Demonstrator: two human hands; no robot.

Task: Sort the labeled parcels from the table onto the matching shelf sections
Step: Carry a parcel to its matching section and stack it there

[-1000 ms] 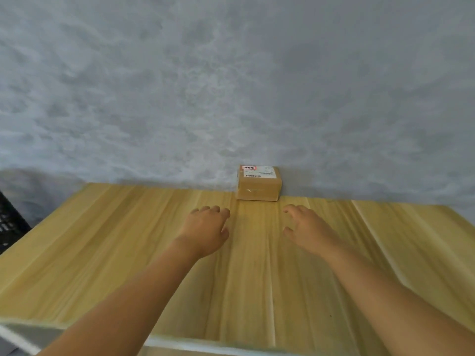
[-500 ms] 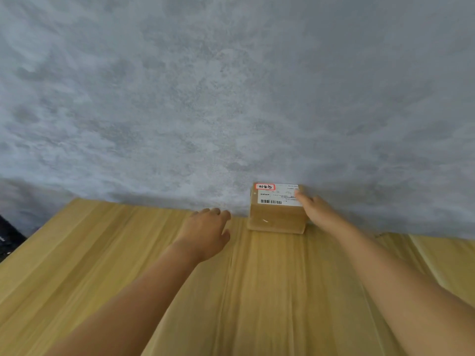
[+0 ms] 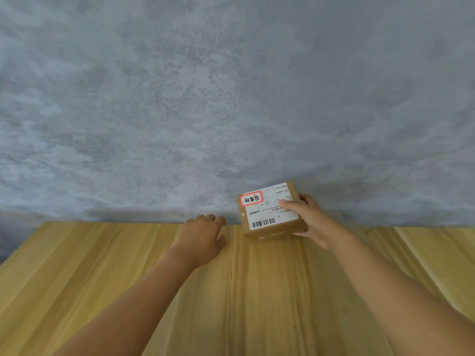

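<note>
We grip the parcel (image 3: 271, 210) in our right hand (image 3: 312, 222), tilted up at the bench's (image 3: 128, 265) far edge by the wall; left hand (image 3: 203, 237) relaxed beside it. Read its label before carrying.

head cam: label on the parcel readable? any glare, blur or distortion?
Head view: soft even light, no glare; the parcel label's barcode and red-boxed characters show, fine print too blurred to read; wide-angle stretch toward the edges; right hand grips the parcel, left hand sharp.
</note>
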